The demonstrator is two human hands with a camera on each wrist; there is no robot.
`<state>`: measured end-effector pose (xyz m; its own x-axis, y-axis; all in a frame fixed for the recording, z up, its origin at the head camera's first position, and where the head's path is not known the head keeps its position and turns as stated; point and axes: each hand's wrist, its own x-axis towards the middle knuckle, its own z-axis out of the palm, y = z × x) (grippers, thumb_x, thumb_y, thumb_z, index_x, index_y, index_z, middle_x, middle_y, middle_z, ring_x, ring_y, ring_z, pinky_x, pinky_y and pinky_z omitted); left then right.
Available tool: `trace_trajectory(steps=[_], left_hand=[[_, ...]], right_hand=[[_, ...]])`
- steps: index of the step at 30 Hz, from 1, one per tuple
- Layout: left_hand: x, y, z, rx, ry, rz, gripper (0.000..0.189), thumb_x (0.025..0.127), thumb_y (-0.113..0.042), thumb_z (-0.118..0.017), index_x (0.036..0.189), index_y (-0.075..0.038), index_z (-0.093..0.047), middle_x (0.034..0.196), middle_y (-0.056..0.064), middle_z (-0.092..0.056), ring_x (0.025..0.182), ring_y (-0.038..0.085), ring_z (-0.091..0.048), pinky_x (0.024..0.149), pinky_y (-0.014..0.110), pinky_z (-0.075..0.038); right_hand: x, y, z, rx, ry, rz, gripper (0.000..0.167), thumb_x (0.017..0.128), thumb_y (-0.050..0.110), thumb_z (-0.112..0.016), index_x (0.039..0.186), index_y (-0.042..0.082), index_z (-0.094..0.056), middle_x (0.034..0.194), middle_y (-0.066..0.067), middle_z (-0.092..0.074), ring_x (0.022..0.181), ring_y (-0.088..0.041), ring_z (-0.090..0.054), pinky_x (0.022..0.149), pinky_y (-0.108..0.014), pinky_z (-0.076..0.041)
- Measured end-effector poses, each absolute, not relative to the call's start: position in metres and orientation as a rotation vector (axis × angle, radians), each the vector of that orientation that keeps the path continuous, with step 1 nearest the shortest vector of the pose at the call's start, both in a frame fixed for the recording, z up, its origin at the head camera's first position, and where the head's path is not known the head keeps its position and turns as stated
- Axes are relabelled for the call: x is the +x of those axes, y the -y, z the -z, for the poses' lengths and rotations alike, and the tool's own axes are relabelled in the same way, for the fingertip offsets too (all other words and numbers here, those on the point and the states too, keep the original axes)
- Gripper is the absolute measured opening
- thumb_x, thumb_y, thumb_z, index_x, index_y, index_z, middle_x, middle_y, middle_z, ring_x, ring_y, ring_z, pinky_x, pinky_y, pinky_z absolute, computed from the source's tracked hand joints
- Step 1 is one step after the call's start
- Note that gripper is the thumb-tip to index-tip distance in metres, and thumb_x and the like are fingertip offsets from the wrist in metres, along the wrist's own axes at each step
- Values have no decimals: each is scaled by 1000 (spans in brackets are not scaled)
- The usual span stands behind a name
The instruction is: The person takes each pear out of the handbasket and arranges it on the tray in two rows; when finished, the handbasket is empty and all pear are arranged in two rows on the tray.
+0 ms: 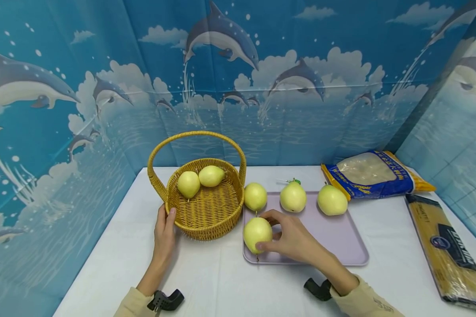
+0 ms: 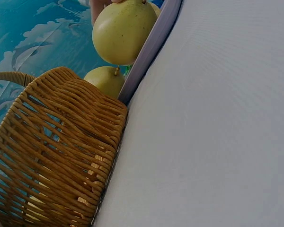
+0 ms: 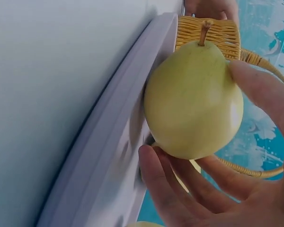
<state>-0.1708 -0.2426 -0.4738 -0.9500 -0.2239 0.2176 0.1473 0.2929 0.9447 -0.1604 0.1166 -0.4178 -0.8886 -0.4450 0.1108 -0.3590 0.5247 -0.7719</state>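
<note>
My right hand grips a yellow-green pear at the near left corner of a lilac tray. In the right wrist view, the thumb lies on one side of this pear, the other fingers curl about its far end, and its stem points toward the basket. My left hand holds the left side of a woven wicker basket, thumb over the rim; its fingers are hidden behind the wall. Inside the basket lie two pears, one beside the other.
Along the tray's far side sit three more pears: left, middle and right. A blue and yellow bag lies behind the tray, and a spaghetti pack to its right. A dolphin-print curtain borders the white table.
</note>
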Motion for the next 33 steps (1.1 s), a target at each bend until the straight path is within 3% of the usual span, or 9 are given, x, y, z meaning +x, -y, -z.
trace_trajectory(steps=[7, 14, 20, 26, 33], left_hand=[[-172, 243, 476, 79, 2251, 1697, 59, 114, -45, -40, 162, -11, -35, 161, 10, -45, 153, 23, -37, 128, 48, -25], [-172, 243, 475, 80, 2251, 1700, 59, 114, -44, -40, 162, -11, -34, 161, 10, -45, 153, 23, -37, 128, 48, -25], [-171, 242, 474, 79, 2248, 1715, 60, 113, -46, -41, 162, -12, -35, 161, 9, -44, 154, 24, -36, 129, 49, -24], [-173, 242, 474, 76, 2243, 1739, 58, 114, -42, -40, 163, -13, -32, 164, 10, -42, 156, 25, -33, 130, 49, -22], [-173, 242, 475, 85, 2245, 1732, 56, 114, -39, -40, 163, -13, -32, 164, 10, -42, 156, 25, -33, 130, 49, -23]], right_hand=[[-161, -117, 418, -705, -2707, 1293, 66, 85, 39, -89, 136, 4, -64, 123, -9, -73, 111, -27, -70, 84, -40, -63], [-160, -115, 417, -640, -2755, 1327, 58, 87, 41, -88, 132, 9, -68, 122, -5, -74, 111, -24, -70, 87, -44, -63], [-160, -114, 414, -583, -2769, 1399, 53, 91, 37, -85, 130, 6, -69, 126, -10, -73, 115, -31, -71, 91, -45, -63], [-162, -115, 412, -606, -2808, 1435, 58, 91, 38, -84, 136, 5, -66, 131, -16, -71, 122, -35, -68, 99, -48, -60], [-168, -114, 406, -634, -2824, 1448, 68, 92, 45, -82, 145, 7, -60, 141, -15, -66, 130, -32, -64, 104, -49, -57]])
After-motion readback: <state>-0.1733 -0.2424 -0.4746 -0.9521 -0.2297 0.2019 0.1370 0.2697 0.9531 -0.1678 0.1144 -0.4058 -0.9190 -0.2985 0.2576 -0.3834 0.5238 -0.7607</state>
